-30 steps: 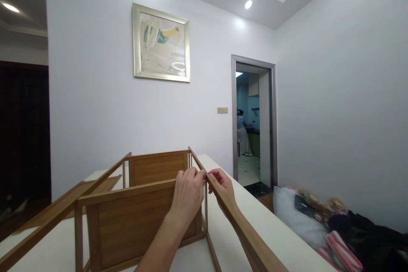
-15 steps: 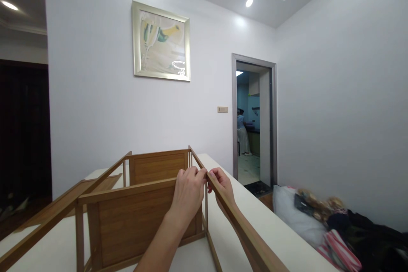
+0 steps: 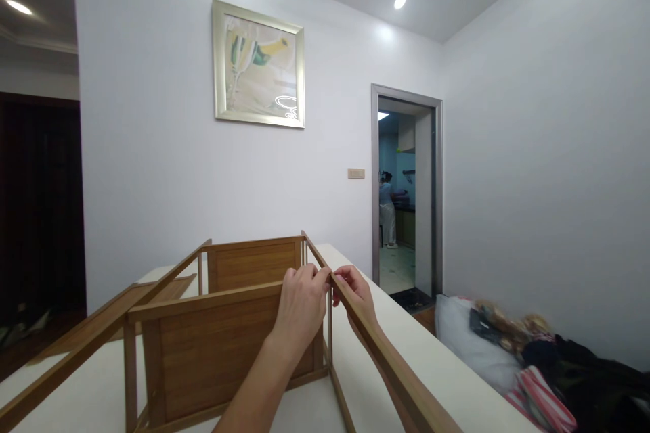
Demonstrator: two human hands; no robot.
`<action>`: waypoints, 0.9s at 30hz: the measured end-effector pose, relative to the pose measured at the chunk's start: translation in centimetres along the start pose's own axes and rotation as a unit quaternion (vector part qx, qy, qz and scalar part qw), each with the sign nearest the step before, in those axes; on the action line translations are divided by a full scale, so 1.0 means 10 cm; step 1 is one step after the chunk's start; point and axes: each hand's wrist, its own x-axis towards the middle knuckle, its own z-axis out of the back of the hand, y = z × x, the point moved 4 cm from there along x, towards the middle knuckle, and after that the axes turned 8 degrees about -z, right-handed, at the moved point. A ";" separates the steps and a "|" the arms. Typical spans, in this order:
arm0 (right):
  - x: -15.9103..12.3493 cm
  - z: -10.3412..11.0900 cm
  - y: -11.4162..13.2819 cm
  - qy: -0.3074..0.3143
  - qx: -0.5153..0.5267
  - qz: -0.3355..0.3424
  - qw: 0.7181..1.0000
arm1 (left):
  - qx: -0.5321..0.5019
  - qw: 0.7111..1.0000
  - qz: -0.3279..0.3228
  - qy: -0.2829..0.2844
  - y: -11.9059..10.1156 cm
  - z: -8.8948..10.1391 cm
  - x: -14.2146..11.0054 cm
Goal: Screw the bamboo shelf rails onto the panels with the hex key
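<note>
A brown wooden rack frame lies on a white table. Its near shelf panel (image 3: 218, 358) stands on edge between two long side rails. Draped over the top edge of that panel, at its right corner, is my left hand (image 3: 303, 304), fingers bent and closed around it. On the outer side of the right rail (image 3: 378, 338) is my right hand (image 3: 358, 294), its thumb and fingers pinched at the same joint. Whatever sits between those fingertips is hidden or too small to name. A second panel (image 3: 256, 262) is fitted at the far end of the rack.
The white table (image 3: 416, 352) carries the rack, and another wooden panel (image 3: 167, 289) lies at the left. Beyond the right edge are a white bag (image 3: 460, 331), dark clothes (image 3: 594, 365) and striped cloth (image 3: 546, 396). A person (image 3: 387, 210) stands beyond the doorway.
Both hands stay at the same joint with almost no visible motion. The view has shifted slightly, and the distant person has changed posture a little.
</note>
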 end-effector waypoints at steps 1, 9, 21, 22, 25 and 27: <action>0.00 0.00 0.00 0.000 0.000 -0.001 1.000 | -0.001 1.000 0.001 -0.001 0.00 0.00 0.00; 0.02 -0.03 -0.01 -0.004 -0.023 -0.012 1.000 | -0.003 1.000 0.001 0.004 0.01 -0.01 0.01; 0.00 -0.04 -0.01 -0.003 -0.027 -0.014 1.000 | -0.003 1.000 0.001 0.008 -0.01 0.01 0.01; 0.00 -0.03 0.00 0.000 -0.023 -0.012 1.000 | -0.004 1.000 0.001 0.009 0.00 0.01 0.01; 0.00 -0.02 0.01 0.006 -0.014 -0.007 1.000 | -0.007 1.000 0.003 0.008 0.01 0.00 0.01; 0.01 -0.02 0.01 0.006 -0.013 -0.005 1.000 | -0.008 1.000 0.004 0.007 0.01 0.00 0.00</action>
